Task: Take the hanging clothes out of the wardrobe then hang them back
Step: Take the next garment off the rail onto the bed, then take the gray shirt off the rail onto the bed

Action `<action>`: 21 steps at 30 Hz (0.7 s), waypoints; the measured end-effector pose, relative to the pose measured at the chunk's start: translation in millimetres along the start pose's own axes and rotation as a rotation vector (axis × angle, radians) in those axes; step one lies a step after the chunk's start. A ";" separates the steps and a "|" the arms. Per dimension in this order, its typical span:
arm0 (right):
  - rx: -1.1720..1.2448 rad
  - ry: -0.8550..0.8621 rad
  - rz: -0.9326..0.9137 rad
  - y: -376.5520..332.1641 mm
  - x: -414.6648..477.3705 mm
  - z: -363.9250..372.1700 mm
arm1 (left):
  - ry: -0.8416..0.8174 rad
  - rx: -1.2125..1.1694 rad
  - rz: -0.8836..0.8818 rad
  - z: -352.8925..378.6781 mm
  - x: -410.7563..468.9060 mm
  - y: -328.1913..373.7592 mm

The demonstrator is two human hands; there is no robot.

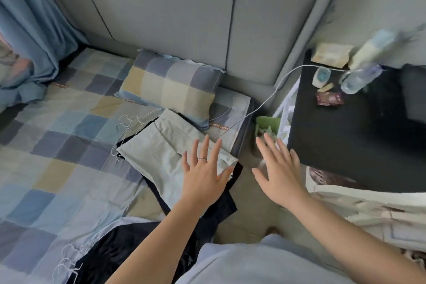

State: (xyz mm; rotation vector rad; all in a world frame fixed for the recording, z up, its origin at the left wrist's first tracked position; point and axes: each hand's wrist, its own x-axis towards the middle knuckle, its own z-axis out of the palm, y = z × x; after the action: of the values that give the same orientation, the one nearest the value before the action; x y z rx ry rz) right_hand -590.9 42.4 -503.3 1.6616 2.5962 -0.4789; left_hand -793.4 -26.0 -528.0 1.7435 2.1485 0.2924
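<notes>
A pale grey-green garment (159,147) lies on the checked bed (57,145), on top of a dark garment (221,205) whose edge hangs over the bed's side. Thin wire hangers (131,122) stick out at its far left end. Another dark garment (110,253) with wire hangers (66,258) lies nearer to me at the bottom. My left hand (202,177) hovers flat with fingers spread over the pale garment's near right corner. My right hand (276,173) is spread open over the gap between bed and nightstand. Neither hand holds anything.
A checked pillow (170,83) leans against the grey padded headboard (184,14). A black nightstand (345,136) on the right carries a plastic bottle (359,78) and small items. A white cable (265,104) runs from it to the bed. Blue curtain (30,37) hangs at the left.
</notes>
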 end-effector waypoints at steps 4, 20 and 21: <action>0.039 0.099 0.149 45.3 -41.3 -18.0 | -0.022 -0.012 0.188 13.0 12.2 59.0; -0.032 0.416 0.730 320.9 -327.7 -88.9 | -0.032 0.010 0.969 106.4 -40.1 451.9; -0.045 0.428 0.760 337.6 -346.8 -93.4 | -0.037 0.011 1.015 114.2 -46.8 478.9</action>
State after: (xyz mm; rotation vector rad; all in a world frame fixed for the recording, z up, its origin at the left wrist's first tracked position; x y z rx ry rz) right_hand -126.9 -108.7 -433.5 2.7454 1.8856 -0.0223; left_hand -308.6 25.8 -445.1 2.6670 1.0597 0.4756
